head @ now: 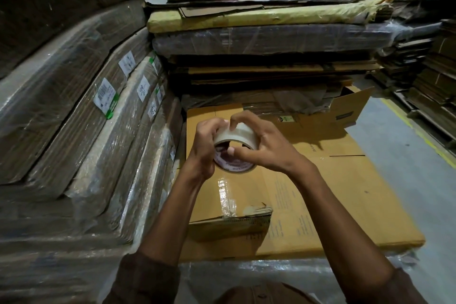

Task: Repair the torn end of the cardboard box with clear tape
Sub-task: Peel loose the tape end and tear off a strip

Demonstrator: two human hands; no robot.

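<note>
One clear strip already crosses the flattened cardboard box's torn end, more seems needed, as the left hand and right hand each have their grip clamped on the tape roll.

Flattened cardboard box, torn near end, clear tape roll above

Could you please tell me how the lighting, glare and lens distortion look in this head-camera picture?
Head view: dim overall, darkest top left; glare on the strip of clear tape on the cardboard box and on the plastic-wrapped stacks; wide-angle bending curves the edges; top right corner is blurred; hands on the tape roll look sharp.
</note>
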